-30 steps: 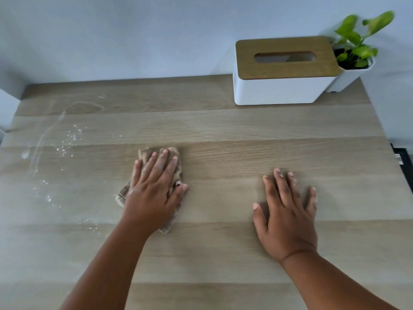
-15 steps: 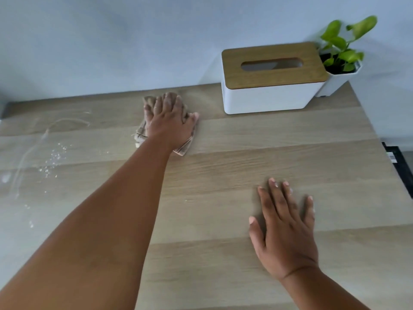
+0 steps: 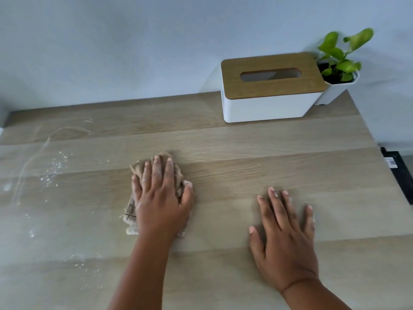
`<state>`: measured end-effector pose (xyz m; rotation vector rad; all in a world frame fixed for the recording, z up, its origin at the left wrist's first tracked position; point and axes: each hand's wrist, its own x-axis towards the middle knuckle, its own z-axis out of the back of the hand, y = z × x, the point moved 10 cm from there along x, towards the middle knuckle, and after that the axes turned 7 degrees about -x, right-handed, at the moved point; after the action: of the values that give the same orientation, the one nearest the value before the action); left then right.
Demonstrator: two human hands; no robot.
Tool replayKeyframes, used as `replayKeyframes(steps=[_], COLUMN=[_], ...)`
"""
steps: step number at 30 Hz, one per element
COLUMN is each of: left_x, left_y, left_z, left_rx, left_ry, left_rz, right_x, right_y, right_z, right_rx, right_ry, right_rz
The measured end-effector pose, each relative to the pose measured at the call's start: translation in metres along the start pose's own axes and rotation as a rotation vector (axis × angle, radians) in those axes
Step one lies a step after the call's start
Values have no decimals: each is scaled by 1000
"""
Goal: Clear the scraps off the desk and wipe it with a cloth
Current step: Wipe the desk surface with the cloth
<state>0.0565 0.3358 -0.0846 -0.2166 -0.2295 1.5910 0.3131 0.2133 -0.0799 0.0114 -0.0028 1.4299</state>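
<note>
Head view of a wooden desk (image 3: 279, 153) set against a pale wall (image 3: 134, 41). The left hand (image 3: 162, 202) lies palm down on a crumpled beige cloth (image 3: 131, 211), fingers straight and close together, pressing it flat to the desk; the thumb rests against the cloth's right edge. Cloth shows beyond the fingertips and along the hand's left side, where a folded, frayed edge sticks out. The right hand (image 3: 286, 240) lies flat on bare wood well to the right of the left hand, fingers spread, holding nothing. Pale dust clings to the fingertips of both hands.

Left of the left hand, white crumbs (image 3: 55, 166) lie scattered over the desk, with a thin curved smear (image 3: 67, 130) beyond them toward the wall. More specks sit near the left forearm, closer to the near edge.

Beyond the right hand, at the back of the desk, stands a white tissue box (image 3: 266, 106) with a slotted wooden lid. Just to its right, touching or nearly so, is a white pot with a green plant (image 3: 342, 57). A dark object (image 3: 397, 171) shows past the desk's right edge; what it is cannot be told.
</note>
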Motion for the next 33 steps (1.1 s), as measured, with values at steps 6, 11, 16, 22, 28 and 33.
replayKeyframes(steps=[6, 11, 16, 22, 28, 33], left_x=[113, 181, 167, 80, -29, -117], left_y=[32, 38, 26, -27, -46, -48], left_z=[5, -1, -2, -9, -11, -8], left_rx=[-8, 24, -5, -27, -40, -98], left_ry=[33, 101, 95, 104, 61, 59], left_rz=[157, 132, 18, -194, -247, -226], right_x=[1, 2, 2, 1, 1, 1], right_y=[0, 0, -1, -1, -2, -2], right_z=[2, 0, -3, -4, -8, -10], right_rx=[-2, 7, -10, -18, -10, 42], right_ry=[-29, -30, 2, 43, 132, 154], right_rz=[7, 12, 12, -3, -12, -27])
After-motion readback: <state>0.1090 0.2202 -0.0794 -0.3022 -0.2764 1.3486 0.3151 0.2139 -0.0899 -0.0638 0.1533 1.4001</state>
